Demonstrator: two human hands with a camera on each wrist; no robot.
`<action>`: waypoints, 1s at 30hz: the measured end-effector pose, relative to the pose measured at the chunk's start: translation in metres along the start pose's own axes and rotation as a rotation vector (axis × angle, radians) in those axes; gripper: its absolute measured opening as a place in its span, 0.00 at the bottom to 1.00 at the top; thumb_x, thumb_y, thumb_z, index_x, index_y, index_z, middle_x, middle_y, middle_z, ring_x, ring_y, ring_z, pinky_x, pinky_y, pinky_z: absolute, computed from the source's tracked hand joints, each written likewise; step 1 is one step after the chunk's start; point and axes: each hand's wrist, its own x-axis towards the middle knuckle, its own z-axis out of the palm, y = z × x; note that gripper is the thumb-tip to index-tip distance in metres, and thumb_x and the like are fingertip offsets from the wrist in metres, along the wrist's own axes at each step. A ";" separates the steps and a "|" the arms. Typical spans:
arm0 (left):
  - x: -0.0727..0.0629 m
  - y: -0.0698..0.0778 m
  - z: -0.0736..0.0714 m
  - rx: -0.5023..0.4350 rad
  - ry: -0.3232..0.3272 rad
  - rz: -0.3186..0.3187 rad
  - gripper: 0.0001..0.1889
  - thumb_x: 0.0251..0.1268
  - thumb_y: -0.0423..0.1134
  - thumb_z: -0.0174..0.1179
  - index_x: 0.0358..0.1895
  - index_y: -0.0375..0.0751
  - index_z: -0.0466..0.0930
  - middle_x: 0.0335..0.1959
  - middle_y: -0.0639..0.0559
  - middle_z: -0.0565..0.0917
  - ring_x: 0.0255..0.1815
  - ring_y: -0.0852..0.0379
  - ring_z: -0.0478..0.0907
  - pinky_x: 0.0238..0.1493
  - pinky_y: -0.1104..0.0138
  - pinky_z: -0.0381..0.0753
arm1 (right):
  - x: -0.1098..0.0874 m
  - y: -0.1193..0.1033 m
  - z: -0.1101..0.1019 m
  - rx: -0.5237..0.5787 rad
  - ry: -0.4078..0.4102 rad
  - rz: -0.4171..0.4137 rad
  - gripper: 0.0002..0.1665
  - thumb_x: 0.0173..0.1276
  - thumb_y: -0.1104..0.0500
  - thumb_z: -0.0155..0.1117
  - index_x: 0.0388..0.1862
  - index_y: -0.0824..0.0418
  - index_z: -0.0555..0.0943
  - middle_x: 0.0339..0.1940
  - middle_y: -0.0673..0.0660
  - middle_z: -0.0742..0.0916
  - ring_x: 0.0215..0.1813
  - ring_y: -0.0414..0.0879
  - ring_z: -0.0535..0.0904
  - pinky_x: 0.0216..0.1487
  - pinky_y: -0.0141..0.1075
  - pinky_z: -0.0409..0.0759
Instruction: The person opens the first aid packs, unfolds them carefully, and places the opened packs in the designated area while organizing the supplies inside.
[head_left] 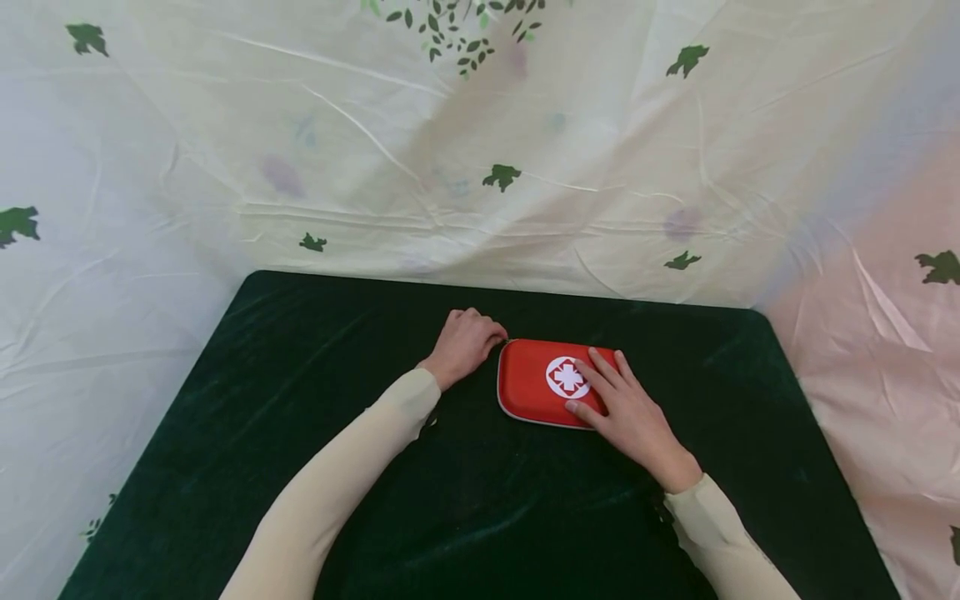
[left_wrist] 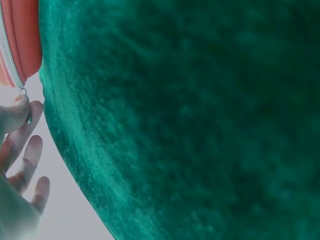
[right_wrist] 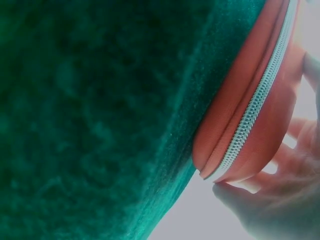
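A red zippered case (head_left: 528,383) with a white round cross emblem lies flat on the dark green cloth. At its far left corner my left hand (head_left: 467,346) pinches the small metal zipper pull (left_wrist: 23,92) between thumb and index finger; the other fingers are loosely bent in the left wrist view. My right hand (head_left: 633,417) rests on the right end of the case with fingers spread, partly covering the emblem. The silver zipper teeth (right_wrist: 250,112) along the case's side look closed in the right wrist view.
Dark green velvety cloth (head_left: 480,517) covers the table. Pale curtains with green leaf shapes (head_left: 501,177) hang behind the table and at both sides.
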 end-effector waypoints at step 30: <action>-0.016 -0.007 -0.004 -0.032 0.013 0.040 0.08 0.75 0.38 0.63 0.50 0.45 0.88 0.46 0.51 0.89 0.45 0.52 0.81 0.54 0.57 0.79 | -0.001 0.003 0.001 0.005 -0.001 -0.009 0.49 0.73 0.30 0.58 0.85 0.48 0.60 0.87 0.55 0.54 0.85 0.63 0.39 0.68 0.70 0.67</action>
